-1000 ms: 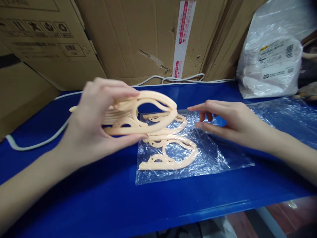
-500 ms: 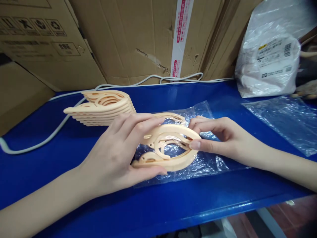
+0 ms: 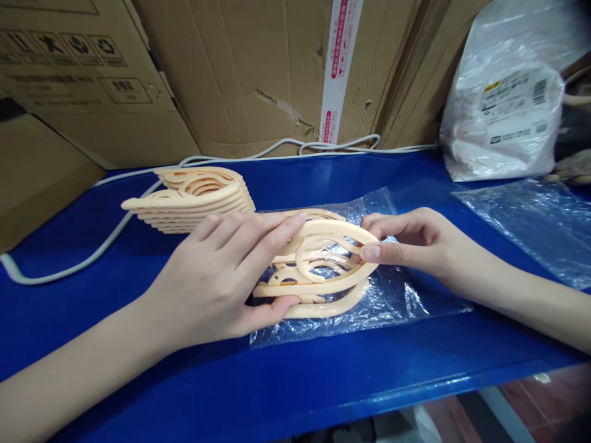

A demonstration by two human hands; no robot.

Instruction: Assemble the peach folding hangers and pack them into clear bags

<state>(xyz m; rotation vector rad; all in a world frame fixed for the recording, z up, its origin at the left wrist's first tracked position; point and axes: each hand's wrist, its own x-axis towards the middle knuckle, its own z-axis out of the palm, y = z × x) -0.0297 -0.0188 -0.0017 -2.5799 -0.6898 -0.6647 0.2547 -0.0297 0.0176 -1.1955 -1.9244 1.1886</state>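
My left hand (image 3: 217, 280) grips the left side of a few peach plastic hangers (image 3: 323, 264), thumb below and fingers laid over the top. My right hand (image 3: 406, 243) pinches the right end of the same hangers. The hangers are tilted up a little above a clear plastic bag (image 3: 392, 301) that lies flat on the blue table (image 3: 184, 381). Another hanger lies under them on the bag. A stack of the same peach hangers (image 3: 194, 197) sits on the table to the back left, apart from both hands.
Cardboard boxes (image 3: 240, 67) stand along the back of the table. A white cable (image 3: 83, 258) runs along the back and left. A white plastic sack (image 3: 503, 104) sits at the back right, with more clear plastic bags (image 3: 535, 221) beside it.
My left hand came down from holding a hanger in the air onto the hangers on the bag. My right hand closed on their right end. Both hands have now raised the hangers slightly.
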